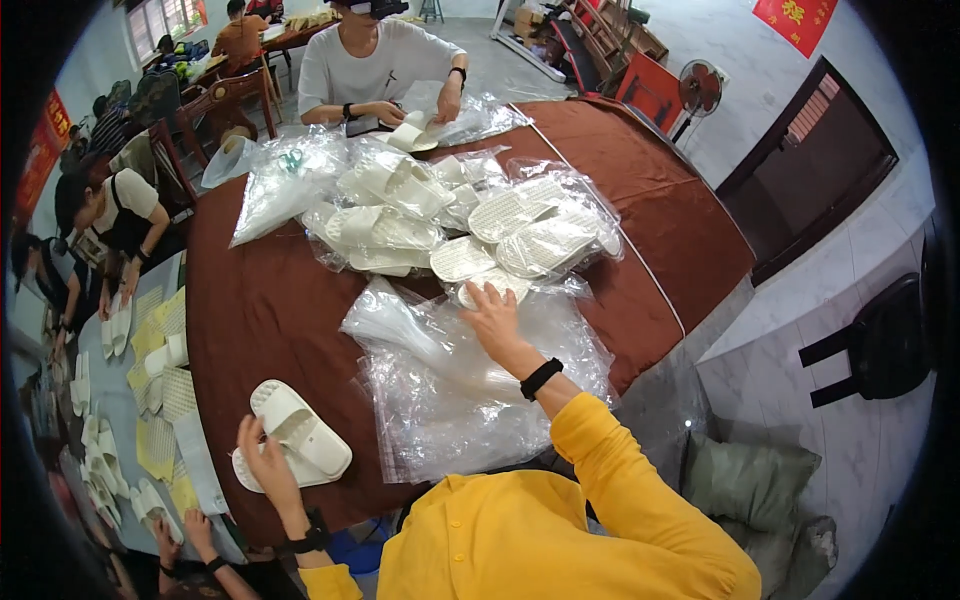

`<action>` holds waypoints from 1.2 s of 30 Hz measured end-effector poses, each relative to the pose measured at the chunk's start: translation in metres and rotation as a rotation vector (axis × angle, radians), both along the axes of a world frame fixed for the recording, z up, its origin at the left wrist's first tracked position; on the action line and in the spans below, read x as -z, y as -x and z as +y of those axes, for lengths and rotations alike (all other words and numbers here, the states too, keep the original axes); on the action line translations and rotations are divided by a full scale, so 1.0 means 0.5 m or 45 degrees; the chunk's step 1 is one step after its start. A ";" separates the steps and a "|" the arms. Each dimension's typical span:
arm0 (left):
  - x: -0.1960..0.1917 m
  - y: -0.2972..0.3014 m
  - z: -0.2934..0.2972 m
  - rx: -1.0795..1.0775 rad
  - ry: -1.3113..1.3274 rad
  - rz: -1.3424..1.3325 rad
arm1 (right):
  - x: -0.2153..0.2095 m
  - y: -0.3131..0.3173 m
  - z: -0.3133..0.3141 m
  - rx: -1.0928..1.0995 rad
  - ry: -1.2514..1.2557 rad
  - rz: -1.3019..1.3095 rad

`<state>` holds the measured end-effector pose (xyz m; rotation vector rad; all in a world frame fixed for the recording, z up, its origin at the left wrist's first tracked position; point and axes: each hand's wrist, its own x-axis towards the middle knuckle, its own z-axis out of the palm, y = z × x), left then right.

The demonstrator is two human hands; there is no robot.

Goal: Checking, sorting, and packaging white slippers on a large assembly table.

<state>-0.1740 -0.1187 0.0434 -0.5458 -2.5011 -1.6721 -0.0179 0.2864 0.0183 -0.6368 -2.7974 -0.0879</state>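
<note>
My left hand [265, 462] is over a pair of cream slippers [318, 445] at the near left of the brown-covered table, its fingers spread and apart from a grip. One slipper of that pair lies partly over the other, unbagged. My right hand [495, 325] reaches forward, fingers stretched out onto the near edge of a heap of cream slippers [385, 228]. Most of the heap is in clear plastic bags. Under my right forearm lies a stack of flat clear plastic bags [440, 425].
Across the table a person in a white shirt [375, 65] handles a slipper and clear plastic. More clear bags [290, 185] lie at the far left. A grey table [205, 450] with slippers and yellow sheets stands left, people beside it. Sacks [750, 480] sit on the floor at right.
</note>
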 end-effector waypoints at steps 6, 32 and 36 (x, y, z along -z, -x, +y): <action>0.002 -0.057 0.029 0.140 0.052 -0.181 | -0.140 -0.010 0.039 -0.074 0.138 0.611; 0.126 -0.088 -0.092 -0.074 -0.692 -1.041 | -0.091 -0.020 -0.290 -0.212 1.865 0.164; 0.111 -0.070 -0.067 -0.283 -0.423 -0.672 | -0.084 0.006 -0.261 0.063 2.174 0.051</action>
